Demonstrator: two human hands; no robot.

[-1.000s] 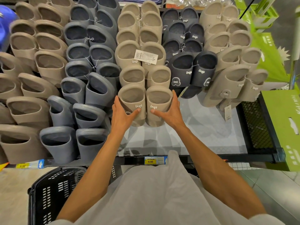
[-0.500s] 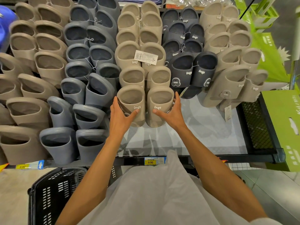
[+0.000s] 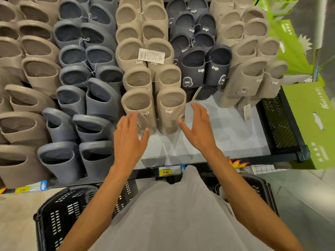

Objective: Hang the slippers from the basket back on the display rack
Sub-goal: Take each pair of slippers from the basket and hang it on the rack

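The tan slippers (image 3: 171,105) hang on the rack (image 3: 217,142) just past the fingers (image 3: 198,110). The left hand (image 3: 128,136) and right hand (image 3: 199,127) are spread and hold nothing, since the pair hangs by itself.

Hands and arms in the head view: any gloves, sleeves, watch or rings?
No. The left hand and right hand are bare, no gloves, rings or watch visible. Both forearms are uncovered as far as shown. A light grey top covers the torso.
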